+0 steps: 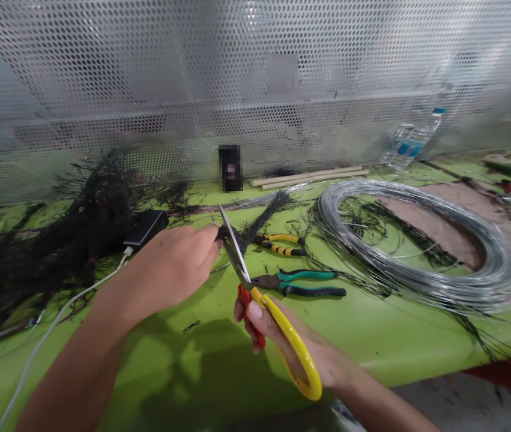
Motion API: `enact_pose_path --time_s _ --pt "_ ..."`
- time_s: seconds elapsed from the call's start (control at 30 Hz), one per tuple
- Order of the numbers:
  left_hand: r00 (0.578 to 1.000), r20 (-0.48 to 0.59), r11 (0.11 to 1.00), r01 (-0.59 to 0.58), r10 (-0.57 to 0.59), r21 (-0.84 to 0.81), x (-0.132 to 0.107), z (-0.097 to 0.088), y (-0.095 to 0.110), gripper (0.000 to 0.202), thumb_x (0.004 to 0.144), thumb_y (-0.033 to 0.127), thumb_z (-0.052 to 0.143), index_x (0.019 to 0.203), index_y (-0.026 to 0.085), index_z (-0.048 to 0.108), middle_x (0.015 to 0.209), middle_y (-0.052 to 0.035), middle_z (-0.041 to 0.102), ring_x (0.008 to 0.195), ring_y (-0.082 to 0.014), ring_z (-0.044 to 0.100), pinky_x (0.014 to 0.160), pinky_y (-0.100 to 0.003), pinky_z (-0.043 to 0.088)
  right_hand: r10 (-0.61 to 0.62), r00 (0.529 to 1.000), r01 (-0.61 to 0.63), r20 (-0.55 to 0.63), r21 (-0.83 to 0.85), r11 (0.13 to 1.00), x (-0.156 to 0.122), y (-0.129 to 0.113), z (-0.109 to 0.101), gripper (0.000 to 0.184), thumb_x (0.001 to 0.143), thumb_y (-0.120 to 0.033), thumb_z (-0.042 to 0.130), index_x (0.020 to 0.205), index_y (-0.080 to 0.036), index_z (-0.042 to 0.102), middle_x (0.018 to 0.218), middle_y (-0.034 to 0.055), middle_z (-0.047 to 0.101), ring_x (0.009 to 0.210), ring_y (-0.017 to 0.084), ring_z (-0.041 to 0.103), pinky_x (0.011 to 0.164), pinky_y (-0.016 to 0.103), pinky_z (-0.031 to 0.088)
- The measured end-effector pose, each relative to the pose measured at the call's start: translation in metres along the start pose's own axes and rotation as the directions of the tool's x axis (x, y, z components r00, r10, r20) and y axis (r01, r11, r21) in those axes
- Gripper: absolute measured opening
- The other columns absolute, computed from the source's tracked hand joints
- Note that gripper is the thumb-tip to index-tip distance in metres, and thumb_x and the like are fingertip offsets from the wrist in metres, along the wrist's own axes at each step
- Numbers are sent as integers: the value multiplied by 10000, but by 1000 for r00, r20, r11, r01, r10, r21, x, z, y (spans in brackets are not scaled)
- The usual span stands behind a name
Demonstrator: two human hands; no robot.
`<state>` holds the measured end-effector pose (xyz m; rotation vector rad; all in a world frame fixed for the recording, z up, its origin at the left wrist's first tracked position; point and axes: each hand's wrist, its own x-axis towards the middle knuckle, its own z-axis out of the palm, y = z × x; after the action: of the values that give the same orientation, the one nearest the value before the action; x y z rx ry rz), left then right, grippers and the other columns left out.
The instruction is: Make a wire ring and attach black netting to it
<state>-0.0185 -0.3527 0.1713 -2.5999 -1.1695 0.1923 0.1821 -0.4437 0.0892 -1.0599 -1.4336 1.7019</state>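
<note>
black bundle (263,220) | at left fingers (208,239) | scissors (295,344) | within right fingers (257,313)

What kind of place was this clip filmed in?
Probably a small craft workshop: a coil of silvery wire, green-handled pliers and yellow-handled pliers lie on the green worktop.

Right of scissors (277,311): pliers (304,275), then wire coil (421,285) (bottle (411,147) behind).

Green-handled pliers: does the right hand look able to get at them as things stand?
Probably, once freed: the right hand holds yellow-and-red-handled scissors, but the green-handled pliers lie just beyond it, their handles uncovered on the table.
</note>
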Motion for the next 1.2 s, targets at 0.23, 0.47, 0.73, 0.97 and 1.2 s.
enact_pose_path --time_s 0.23,0.47,0.73,0.97,1.2 --pt "993 -16 984 111 -114 -137 7 3 -2 192 1057 255 432 870 236 471 609 15 534 563 -234 593 550 -347 282 18 995 -29 -96 -120 992 11 7 0 384 982 -534 493 737 -243 436 598 -50 472 513 135 502 505 269 437" --pt "994 -48 982 89 -99 -167 8 2 -4 275 1107 346 340 861 254 420 604 18 500 573 -235 564 563 -353 267 -48 981 2 -186 -241 971 18 15 0 303 924 -264 490 635 -230 404 497 -69 428 466 97 418 512 277 280" --pt "999 -7 994 46 -47 -99 17 12 -3 235 1067 236 390 913 200 563 604 -15 555 525 -239 586 528 -342 255 -18 991 -8 -136 -190 982 23 5 -13 440 959 -563 504 673 -236 433 573 -60 434 526 111 419 510 264 308" --pt "999 14 988 39 -37 -149 18 11 -2 254 1065 216 399 929 191 612 688 -50 641 566 -234 609 558 -333 316 -15 980 -28 -196 -217 976 34 9 -15 290 865 -272 568 631 -235 400 516 -77 389 449 85 356 449 261 219" --pt "988 -40 916 120 -146 -384 12 -6 -12 240 1066 263 442 900 199 605 739 -7 684 648 -183 631 601 -286 371 -33 961 -12 -273 -160 987 55 15 -16 445 902 -331 561 512 -255 361 390 -62 358 374 95 358 409 256 238"
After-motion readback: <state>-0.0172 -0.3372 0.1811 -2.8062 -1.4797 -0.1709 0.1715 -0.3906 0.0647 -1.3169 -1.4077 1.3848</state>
